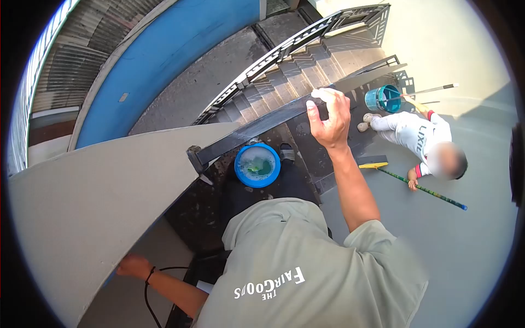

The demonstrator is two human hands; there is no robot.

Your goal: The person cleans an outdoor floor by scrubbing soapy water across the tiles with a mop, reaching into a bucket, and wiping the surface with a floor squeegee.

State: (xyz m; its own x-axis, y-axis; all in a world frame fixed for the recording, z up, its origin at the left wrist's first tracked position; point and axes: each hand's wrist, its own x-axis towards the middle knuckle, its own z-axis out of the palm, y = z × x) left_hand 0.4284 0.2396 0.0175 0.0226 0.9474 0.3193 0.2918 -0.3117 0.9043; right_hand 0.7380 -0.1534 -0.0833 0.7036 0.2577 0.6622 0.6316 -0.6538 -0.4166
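Observation:
My right hand (pixel 331 117) is raised in front of me above the dark handrail (pixel 257 127). Its fingers are bent and the thumb stands apart, with nothing visible between them. At lower left, my left hand (pixel 134 267) rests by the edge of the pale curved wall (pixel 104 191); its fingertips are hidden, so what it grips, if anything, does not show. A blue bucket (pixel 239 170) stands on the dark floor by my feet. Cloudy, foamy water and something green are inside it.
Stairs (pixel 290 76) with a metal railing (pixel 273 57) descend ahead. To the right, a person in a white shirt (pixel 418 134) holds a patterned pole with a yellow head (pixel 374 165). A teal bucket (pixel 372 99) with a long handle (pixel 426 90) stands near them.

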